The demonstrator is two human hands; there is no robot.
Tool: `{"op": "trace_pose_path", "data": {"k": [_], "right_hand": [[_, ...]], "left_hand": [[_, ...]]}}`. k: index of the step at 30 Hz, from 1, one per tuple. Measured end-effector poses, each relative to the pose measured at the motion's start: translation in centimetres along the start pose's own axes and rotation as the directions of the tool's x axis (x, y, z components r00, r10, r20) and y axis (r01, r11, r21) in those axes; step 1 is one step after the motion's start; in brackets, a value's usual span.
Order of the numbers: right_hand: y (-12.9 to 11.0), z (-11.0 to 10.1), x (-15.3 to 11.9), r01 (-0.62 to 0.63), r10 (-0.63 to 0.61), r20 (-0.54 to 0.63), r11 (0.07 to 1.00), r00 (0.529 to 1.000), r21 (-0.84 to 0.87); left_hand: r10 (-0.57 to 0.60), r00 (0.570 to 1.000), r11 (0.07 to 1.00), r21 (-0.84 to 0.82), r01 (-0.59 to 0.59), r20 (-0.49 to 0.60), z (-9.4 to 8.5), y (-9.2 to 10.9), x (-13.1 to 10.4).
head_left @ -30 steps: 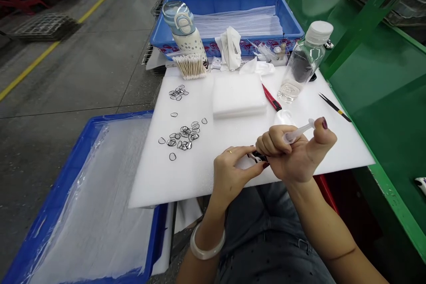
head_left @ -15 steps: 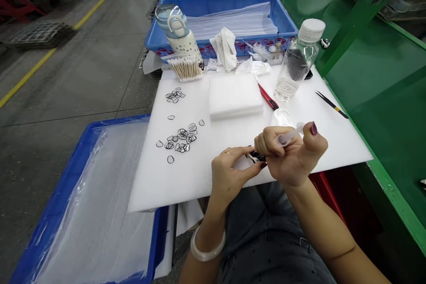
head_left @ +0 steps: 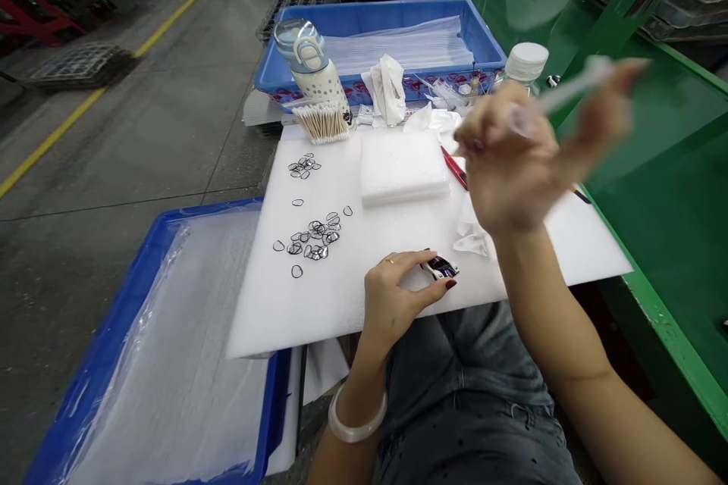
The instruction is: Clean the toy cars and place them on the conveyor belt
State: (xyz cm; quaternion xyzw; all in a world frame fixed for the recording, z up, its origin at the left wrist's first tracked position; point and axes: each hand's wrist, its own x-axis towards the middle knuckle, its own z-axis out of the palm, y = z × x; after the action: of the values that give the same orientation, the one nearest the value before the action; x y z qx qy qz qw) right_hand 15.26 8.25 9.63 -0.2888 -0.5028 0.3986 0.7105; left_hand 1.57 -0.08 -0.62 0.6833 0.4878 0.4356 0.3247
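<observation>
Between thumb and fingers, my left hand [head_left: 395, 292] grips a small toy car [head_left: 440, 267], dark on top with white edges, at the front of the white foam sheet [head_left: 341, 303]. Raised over the right side of the sheet, my right hand [head_left: 517, 159] is closed around a translucent syringe [head_left: 560, 98], blurred by motion, its thumb at the plunger end. To the left lie several thin black rings [head_left: 315, 235] in loose piles. A white foam block [head_left: 405, 167] sits behind my left hand. A crumpled tissue [head_left: 472, 239] is right of the car.
At the back stand a blue bin [head_left: 392, 7], a dotted drinking bottle [head_left: 321, 76], cotton swabs [head_left: 322, 123] and a clear bottle [head_left: 526, 64]. A red cutter [head_left: 453, 168] lies by the block. A blue tray [head_left: 153, 348] is at lower left; a green bench [head_left: 665, 144] runs along the right.
My right hand has lifted up and away from the car with the syringe, uncovering the car. My left hand still holds the car in nearly the same spot.
</observation>
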Motion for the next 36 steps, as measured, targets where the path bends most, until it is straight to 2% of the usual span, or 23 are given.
{"op": "trace_pose_path", "data": {"k": [1,2,4,5,8,10,11,14,15,16,19,21,22,23,24,25,27,29,31,32,34,36], "right_hand": [[1.2,-0.1,1.1,-0.107,0.113,0.054,0.989,0.992,-0.105],[2.2,-0.3,2.0,-0.215,0.246,0.129,0.953,0.961,-0.216],[3.6,-1.3,2.9,-0.292,0.359,0.171,0.9,0.918,-0.325],[3.7,-2.0,2.9,-0.282,0.35,0.159,0.898,0.923,-0.338],[2.3,-5.2,1.9,-0.17,0.187,0.019,0.924,0.982,-0.344],[1.2,-7.6,1.0,-0.13,0.119,-0.053,0.883,0.991,-0.45],[0.9,-8.7,0.5,-0.141,0.124,-0.068,0.817,0.99,-0.559],[1.9,-10.6,-0.6,-0.193,0.178,-0.118,0.497,0.977,-0.846],[2.5,-10.8,-0.9,-0.201,0.187,-0.131,0.429,0.974,-0.881],[3.1,-10.8,-1.2,-0.204,0.194,-0.134,0.407,0.972,-0.89],[3.9,-10.8,-1.7,-0.189,0.244,-0.075,0.484,0.967,-0.854],[3.6,-11.7,-1.9,-0.209,0.246,-0.064,0.627,0.967,-0.751],[3.3,-12.4,-1.9,-0.243,0.242,-0.092,0.728,0.966,-0.641],[3.0,-13.3,-1.9,-0.283,0.24,-0.151,0.813,0.959,-0.509],[2.8,-14.2,-2.0,-0.324,0.274,-0.178,0.859,0.945,-0.396],[2.5,-15.1,-2.2,-0.353,0.305,-0.193,0.879,0.933,-0.319],[2.2,-16.4,-2.9,-0.412,0.371,-0.181,0.847,0.911,-0.337],[1.9,-17.2,-4.0,-0.448,0.423,-0.167,0.752,0.891,-0.484],[1.5,-17.9,-4.8,-0.444,0.426,-0.179,0.678,0.887,-0.586],[1.3,-18.2,-5.1,-0.435,0.402,-0.195,0.683,0.895,-0.587],[0.9,-18.9,-5.5,-0.405,0.305,-0.27,0.757,0.913,-0.513],[0.4,-19.4,-5.8,-0.412,0.266,-0.348,0.785,0.899,-0.464]], "left_hand": [[0.002,1.0,1.0,0.007,-0.002,0.001,-0.1,0.0,0.0],[0.008,1.0,1.0,0.016,-0.008,0.004,-0.1,0.0,-0.1],[0.042,0.999,0.998,0.04,-0.043,0.03,-0.3,-0.1,-0.2],[0.068,0.996,0.996,0.054,-0.071,0.053,-0.4,-0.2,-0.3],[0.133,0.981,0.985,0.087,-0.146,0.138,-0.6,-0.4,-0.4],[0.156,0.971,0.978,0.109,-0.178,0.18,-0.5,-0.5,-0.4],[0.163,0.967,0.974,0.124,-0.189,0.196,-0.4,-0.5,-0.3],[0.175,0.962,0.964,0.16,-0.21,0.21,0.0,-0.3,-0.3],[0.187,0.963,0.963,0.157,-0.219,0.191,0.1,-0.1,-0.3],[0.204,0.966,0.962,0.147,-0.228,0.159,0.0,0.1,-0.4],[0.238,0.971,0.96,0.15,-0.238,0.019,-1.1,0.4,-0.7],[0.211,0.973,0.96,0.207,-0.189,-0.092,-3.1,0.0,-1.0],[0.179,0.969,0.959,0.251,-0.134,-0.169,-4.3,-0.5,-1.2],[0.139,0.956,0.952,0.299,-0.058,-0.259,-5.7,-1.1,-1.4],[0.093,0.93,0.938,0.345,0.039,-0.356,-7.1,-1.9,-1.7],[0.037,0.887,0.902,0.397,0.169,-0.461,-8.3,-2.6,-1.9],[-0.053,0.824,0.793,0.477,0.378,-0.565,-10.3,-4.2,-2.4],[-0.073,0.804,0.719,0.528,0.453,-0.59,-11.2,-5.5,-2.7],[-0.018,0.814,0.721,0.556,0.412,-0.58,-11.1,-6.2,-3.0],[0.023,0.823,0.738,0.565,0.369,-0.567,-11.0,-6.3,-3.1],[0.096,0.853,0.773,0.578,0.261,-0.513,-10.6,-6.2,-3.4],[0.14,0.897,0.787,0.597,0.156,-0.419,-10.6,-5.8,-3.6]]}}
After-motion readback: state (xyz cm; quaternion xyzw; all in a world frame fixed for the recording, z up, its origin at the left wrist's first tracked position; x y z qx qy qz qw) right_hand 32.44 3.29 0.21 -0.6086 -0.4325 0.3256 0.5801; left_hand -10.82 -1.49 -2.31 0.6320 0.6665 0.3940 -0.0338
